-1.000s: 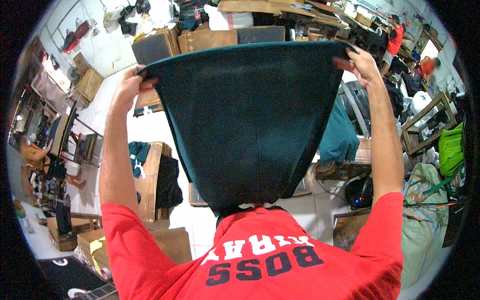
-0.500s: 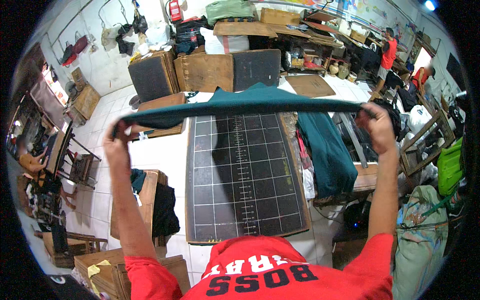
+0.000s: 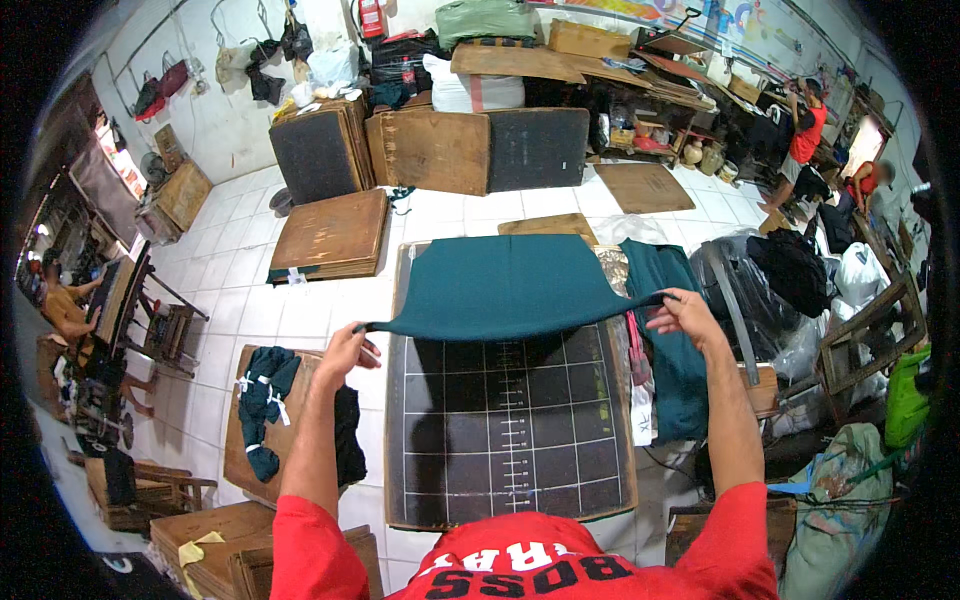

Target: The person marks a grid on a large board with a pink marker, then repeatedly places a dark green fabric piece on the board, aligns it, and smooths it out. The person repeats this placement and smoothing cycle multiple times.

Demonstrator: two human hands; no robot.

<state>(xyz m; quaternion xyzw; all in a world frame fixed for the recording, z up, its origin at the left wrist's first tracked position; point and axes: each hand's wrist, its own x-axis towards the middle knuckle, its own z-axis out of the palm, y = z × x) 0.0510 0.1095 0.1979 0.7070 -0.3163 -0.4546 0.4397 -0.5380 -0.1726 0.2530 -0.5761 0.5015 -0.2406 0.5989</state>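
Left hand and right hand pinch the near corners of a teal cloth (plain, its near edge sagging) over the gridded board's far end.

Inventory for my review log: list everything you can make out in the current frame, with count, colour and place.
Stretched cloth: 1, teal, over the far part of the gridded board
Gridded board: 1, black with white lines, centre
Second cloth: 1, teal, right of the board
Cloth bundle: 1, teal with white ties, left
Stacked boards: several, brown, upper left
Upright boards: several, brown and black, far side
White sack: 1, far side
Fire extinguisher: 1, red, far wall
People in red tops: 2, far right
Another person: 1, mustard top, far left
Small clutter: uncountable, mixed colours, room edges
Left hand: 1, bare, gripping the cloth's near left corner
Right hand: 1, bare, gripping its near right corner
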